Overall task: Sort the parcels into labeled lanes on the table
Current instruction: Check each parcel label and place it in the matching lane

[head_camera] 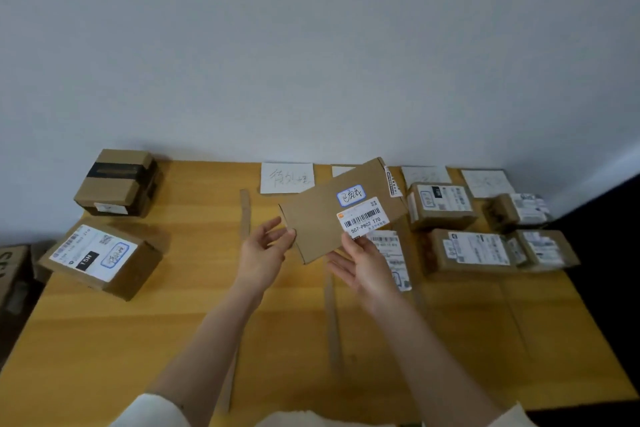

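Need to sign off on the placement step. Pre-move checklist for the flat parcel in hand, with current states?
1. Hold: flat parcel is off the table; right hand grips its near edge, left hand touches the left edge with fingers spread. Ok.
2. Sticker readable: blue-bordered handwritten sticker faces the camera, writing blurred. Cannot tell.
3. Lane signs: paper sheets lie along the far edge; one is partly hidden behind the parcel. Cannot tell the match.
4. Dividers: strips lie in place. Ok.
5. Drop spot: a labelled parcel already lies below the held one. Cannot tell the room.
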`<state>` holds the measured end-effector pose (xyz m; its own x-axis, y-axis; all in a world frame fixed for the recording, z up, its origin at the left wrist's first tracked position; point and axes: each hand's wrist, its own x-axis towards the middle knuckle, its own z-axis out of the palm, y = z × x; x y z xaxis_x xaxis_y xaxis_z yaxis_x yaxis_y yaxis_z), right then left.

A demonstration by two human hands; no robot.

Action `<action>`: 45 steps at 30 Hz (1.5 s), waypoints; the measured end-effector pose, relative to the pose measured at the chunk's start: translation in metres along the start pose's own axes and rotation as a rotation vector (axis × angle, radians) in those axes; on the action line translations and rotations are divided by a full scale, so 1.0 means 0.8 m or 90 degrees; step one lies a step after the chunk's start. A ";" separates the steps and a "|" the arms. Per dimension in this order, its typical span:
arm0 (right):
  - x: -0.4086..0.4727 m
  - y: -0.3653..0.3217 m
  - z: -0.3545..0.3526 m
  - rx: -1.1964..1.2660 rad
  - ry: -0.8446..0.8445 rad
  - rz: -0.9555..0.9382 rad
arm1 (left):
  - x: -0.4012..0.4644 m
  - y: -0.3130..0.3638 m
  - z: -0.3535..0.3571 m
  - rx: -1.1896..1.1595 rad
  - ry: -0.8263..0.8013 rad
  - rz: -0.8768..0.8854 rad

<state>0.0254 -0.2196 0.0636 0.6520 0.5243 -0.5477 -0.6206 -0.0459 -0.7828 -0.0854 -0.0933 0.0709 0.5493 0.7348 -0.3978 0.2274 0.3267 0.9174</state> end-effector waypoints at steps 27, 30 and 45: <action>-0.038 0.039 -0.378 0.060 0.648 0.078 | -0.038 -0.078 0.240 0.511 -0.170 0.113; -0.047 0.044 -0.391 0.006 0.650 0.102 | -0.039 -0.081 0.243 0.514 -0.168 0.108; 0.001 0.062 -0.438 -0.448 0.512 0.141 | -0.025 -0.095 0.247 0.563 -0.122 0.101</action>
<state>0.1480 -0.5189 -0.0790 0.8093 -0.2537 -0.5297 -0.5383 -0.6811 -0.4963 0.0454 -0.2504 0.0116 0.7330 0.5950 -0.3297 0.6266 -0.4021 0.6676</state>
